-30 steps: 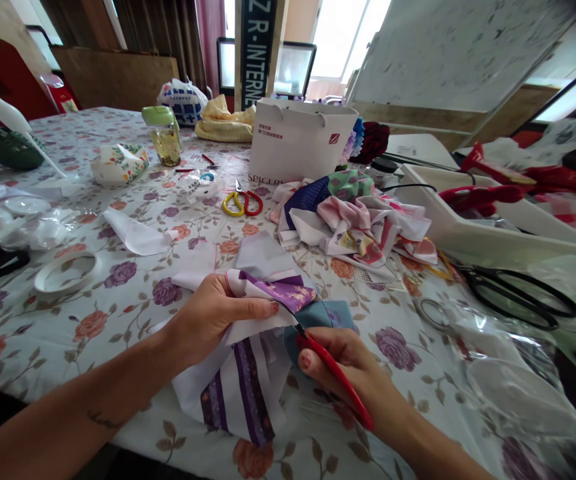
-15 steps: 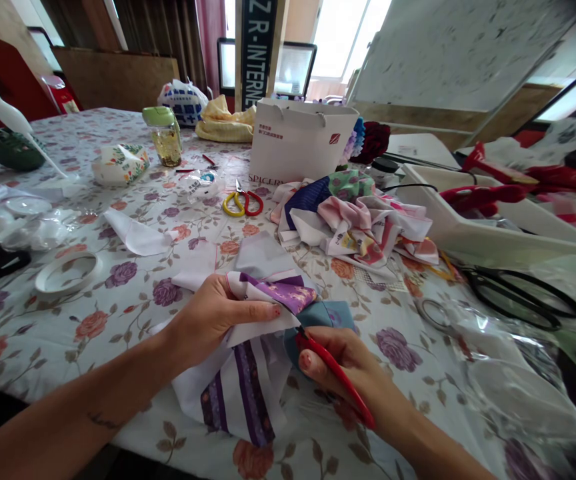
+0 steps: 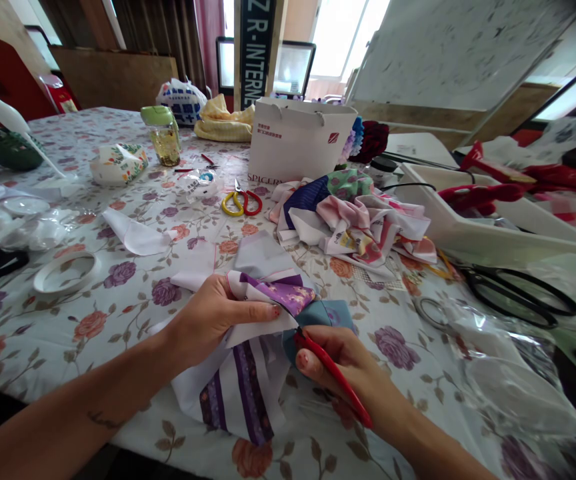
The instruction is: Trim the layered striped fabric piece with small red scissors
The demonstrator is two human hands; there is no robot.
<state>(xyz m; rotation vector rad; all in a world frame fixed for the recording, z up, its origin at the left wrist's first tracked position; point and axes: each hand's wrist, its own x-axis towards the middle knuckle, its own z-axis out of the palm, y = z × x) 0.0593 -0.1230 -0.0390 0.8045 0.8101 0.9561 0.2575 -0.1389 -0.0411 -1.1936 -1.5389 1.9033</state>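
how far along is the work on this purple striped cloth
Early to middle, it seems. Done: white scraps lie just beyond the hands. In hand: the left hand pinches the purple striped cloth while the right hand sets a red-handled tool at its folded edge. Left: most of that cloth, and the fabric pile sits untouched.

The floral-clothed desk [image 3: 133,313] carries a tape ring [image 3: 39,281] well left of the left grip [image 3: 213,317], yellow-red scissors [image 3: 239,193] beyond it, a fabric heap [image 3: 358,223] beyond the right grip [image 3: 348,367], black scissors [image 3: 475,280] to its right.
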